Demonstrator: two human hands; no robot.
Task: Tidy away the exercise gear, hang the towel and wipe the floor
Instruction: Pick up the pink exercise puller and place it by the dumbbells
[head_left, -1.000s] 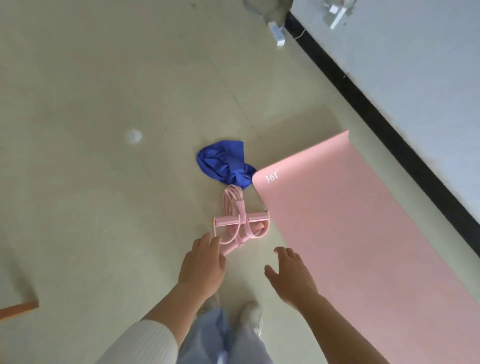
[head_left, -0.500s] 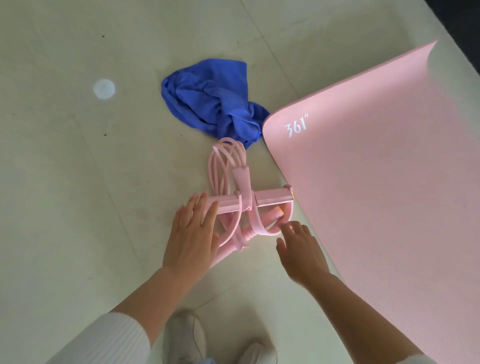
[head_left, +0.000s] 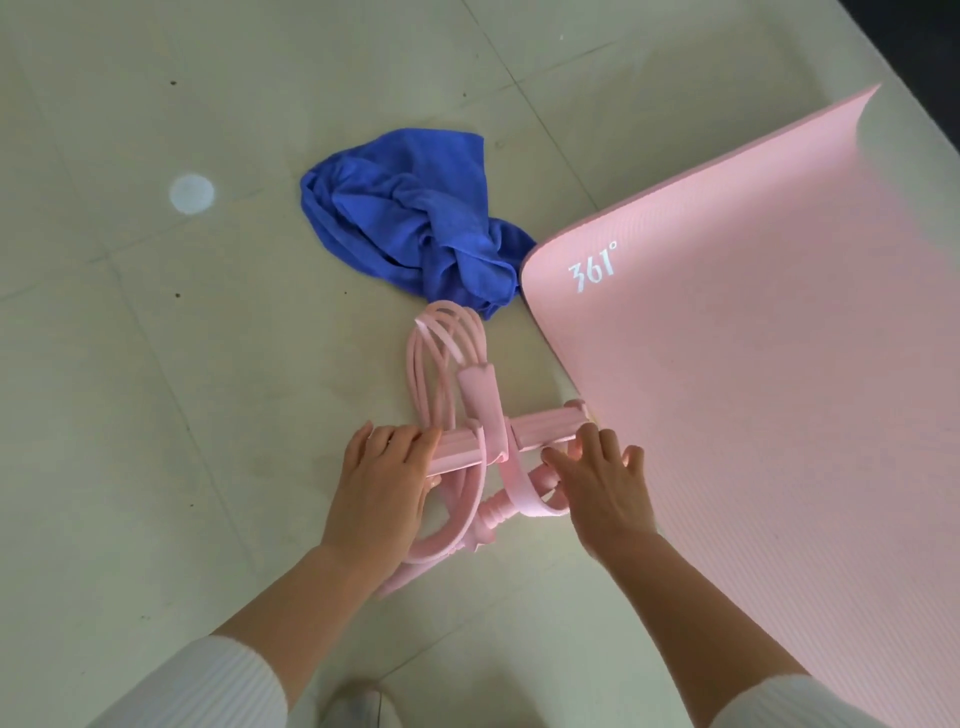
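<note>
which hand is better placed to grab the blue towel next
Left, probably. The left hand sits on the pink pedal puller's bar on the blue towel's side; the right hand is nearer the mat.

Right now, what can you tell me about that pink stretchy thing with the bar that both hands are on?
The pink resistance puller lies on the pale tiled floor, between the crumpled blue towel and the edge of the pink exercise mat. It has a ribbed, foam-looking crossbar, several rubbery tubes looped toward the towel, a flat strap wrapped over the bar, and a second handle near the feet. The left hand curls over the bar's left end; the right hand rests at its right end.
</note>
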